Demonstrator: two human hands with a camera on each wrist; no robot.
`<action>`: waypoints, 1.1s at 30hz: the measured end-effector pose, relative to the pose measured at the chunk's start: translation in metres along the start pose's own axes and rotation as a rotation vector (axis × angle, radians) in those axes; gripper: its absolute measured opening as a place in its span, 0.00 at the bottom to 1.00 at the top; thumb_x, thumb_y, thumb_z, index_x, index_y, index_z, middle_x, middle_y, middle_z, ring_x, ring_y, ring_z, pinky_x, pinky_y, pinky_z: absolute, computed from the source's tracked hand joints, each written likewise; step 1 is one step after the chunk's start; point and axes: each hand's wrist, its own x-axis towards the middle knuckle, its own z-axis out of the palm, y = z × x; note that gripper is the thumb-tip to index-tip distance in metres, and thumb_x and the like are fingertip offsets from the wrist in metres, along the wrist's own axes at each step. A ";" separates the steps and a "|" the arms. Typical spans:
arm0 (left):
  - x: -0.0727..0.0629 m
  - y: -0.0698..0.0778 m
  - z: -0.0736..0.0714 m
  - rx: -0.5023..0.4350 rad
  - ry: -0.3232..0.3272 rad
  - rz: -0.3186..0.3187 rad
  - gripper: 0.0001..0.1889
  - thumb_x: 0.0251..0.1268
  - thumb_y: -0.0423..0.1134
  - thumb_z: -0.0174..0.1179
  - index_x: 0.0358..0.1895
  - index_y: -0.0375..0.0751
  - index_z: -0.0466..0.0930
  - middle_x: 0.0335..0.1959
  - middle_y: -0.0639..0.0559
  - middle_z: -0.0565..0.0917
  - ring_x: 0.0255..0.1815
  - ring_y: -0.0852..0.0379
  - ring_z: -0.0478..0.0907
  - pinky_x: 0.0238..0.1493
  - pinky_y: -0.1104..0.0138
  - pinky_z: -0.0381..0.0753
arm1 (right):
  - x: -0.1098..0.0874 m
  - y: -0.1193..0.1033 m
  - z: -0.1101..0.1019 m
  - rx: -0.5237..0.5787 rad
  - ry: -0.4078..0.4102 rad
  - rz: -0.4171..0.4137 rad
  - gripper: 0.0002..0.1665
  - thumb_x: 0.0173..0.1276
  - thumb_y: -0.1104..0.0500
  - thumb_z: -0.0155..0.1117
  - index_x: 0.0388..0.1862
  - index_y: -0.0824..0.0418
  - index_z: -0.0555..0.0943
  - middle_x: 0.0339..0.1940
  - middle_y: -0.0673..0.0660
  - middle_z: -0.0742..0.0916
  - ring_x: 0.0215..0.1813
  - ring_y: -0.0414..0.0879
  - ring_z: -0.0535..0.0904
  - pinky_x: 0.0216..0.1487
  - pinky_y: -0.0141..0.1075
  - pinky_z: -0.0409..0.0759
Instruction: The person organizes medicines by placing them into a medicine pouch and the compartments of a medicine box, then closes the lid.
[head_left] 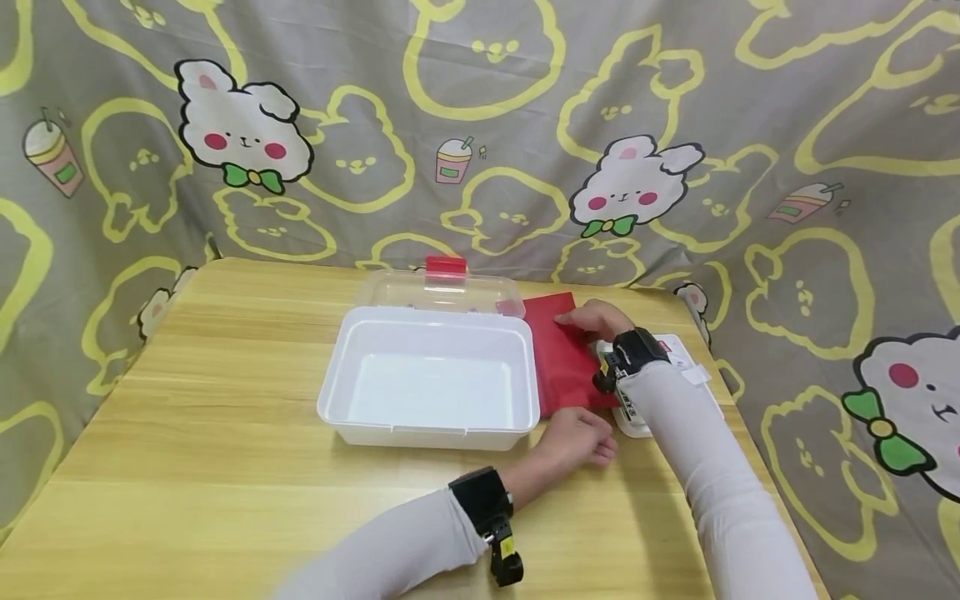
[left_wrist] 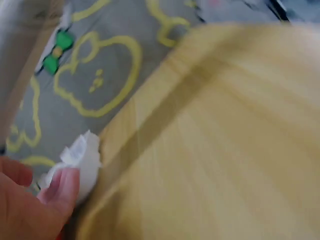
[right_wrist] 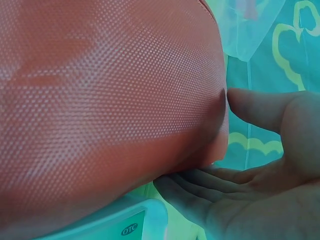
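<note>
A red textured fabric pouch (head_left: 551,350) lies to the right of a white plastic box (head_left: 431,371). My right hand (head_left: 600,317) is at the pouch's far right side. In the right wrist view its fingers (right_wrist: 200,192) reach under the pouch (right_wrist: 115,95) while the thumb meets the edge. My left hand (head_left: 573,437) is by the pouch's near end, fingers loosely bent; any contact there cannot be made out. White packages (head_left: 633,425) lie partly under the pouch and right forearm. A blurred white package (left_wrist: 87,165) shows beyond the left thumb in the left wrist view.
Behind the white box, its clear lid (head_left: 382,292) with a red latch (head_left: 446,267) lies back on the wooden table (head_left: 187,417). A grey patterned curtain (head_left: 510,125) borders the table at the back and sides.
</note>
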 end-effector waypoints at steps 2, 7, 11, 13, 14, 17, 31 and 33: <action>0.009 -0.006 0.000 -0.148 0.082 -0.062 0.12 0.71 0.33 0.59 0.47 0.24 0.81 0.36 0.33 0.88 0.37 0.43 0.89 0.43 0.57 0.88 | 0.002 -0.001 0.000 -0.007 0.008 0.007 0.35 0.75 0.45 0.57 0.65 0.73 0.70 0.54 0.62 0.78 0.56 0.54 0.76 0.66 0.46 0.76; 0.022 -0.014 0.001 -0.397 0.185 -0.143 0.17 0.72 0.38 0.60 0.51 0.23 0.77 0.45 0.27 0.82 0.49 0.35 0.85 0.55 0.51 0.84 | 0.012 -0.005 0.003 -0.020 0.071 0.034 0.35 0.76 0.45 0.54 0.67 0.73 0.69 0.57 0.64 0.77 0.58 0.56 0.74 0.67 0.47 0.75; 0.026 -0.015 0.003 -0.568 0.225 -0.185 0.22 0.73 0.39 0.59 0.56 0.19 0.72 0.51 0.21 0.77 0.59 0.28 0.79 0.61 0.46 0.79 | 0.022 -0.008 0.005 -0.011 0.139 0.032 0.40 0.76 0.47 0.54 0.73 0.75 0.61 0.64 0.67 0.73 0.63 0.58 0.71 0.69 0.48 0.73; 0.028 -0.014 0.004 -0.639 0.232 -0.188 0.25 0.75 0.39 0.56 0.61 0.18 0.69 0.56 0.18 0.75 0.64 0.26 0.74 0.65 0.45 0.76 | 0.026 -0.008 0.006 0.005 0.154 0.024 0.43 0.77 0.49 0.53 0.78 0.73 0.54 0.71 0.70 0.69 0.69 0.60 0.69 0.73 0.49 0.70; 0.029 -0.013 0.004 -0.668 0.235 -0.187 0.25 0.77 0.40 0.55 0.63 0.18 0.68 0.59 0.17 0.73 0.66 0.26 0.72 0.67 0.46 0.74 | 0.027 -0.008 0.006 0.013 0.159 0.019 0.44 0.77 0.50 0.53 0.80 0.72 0.51 0.74 0.70 0.67 0.71 0.61 0.67 0.74 0.50 0.69; 0.034 -0.013 0.004 -0.736 0.250 -0.186 0.26 0.79 0.40 0.51 0.67 0.20 0.65 0.64 0.17 0.70 0.70 0.26 0.68 0.70 0.46 0.70 | 0.029 -0.009 0.006 0.006 0.168 0.007 0.45 0.77 0.51 0.53 0.82 0.67 0.46 0.78 0.70 0.62 0.76 0.62 0.62 0.77 0.51 0.64; 0.031 -0.010 0.008 -0.842 0.298 -0.187 0.26 0.81 0.40 0.48 0.67 0.18 0.65 0.63 0.21 0.74 0.67 0.29 0.73 0.69 0.47 0.71 | 0.024 -0.007 0.004 -0.118 0.355 0.024 0.35 0.71 0.47 0.59 0.64 0.74 0.74 0.58 0.67 0.77 0.57 0.56 0.72 0.59 0.41 0.74; 0.031 -0.009 0.011 -0.852 0.301 -0.182 0.25 0.81 0.40 0.48 0.66 0.19 0.67 0.62 0.21 0.75 0.66 0.29 0.74 0.68 0.46 0.73 | 0.022 -0.006 0.002 -0.124 0.373 0.015 0.33 0.69 0.48 0.60 0.59 0.75 0.76 0.55 0.66 0.78 0.54 0.55 0.73 0.54 0.39 0.74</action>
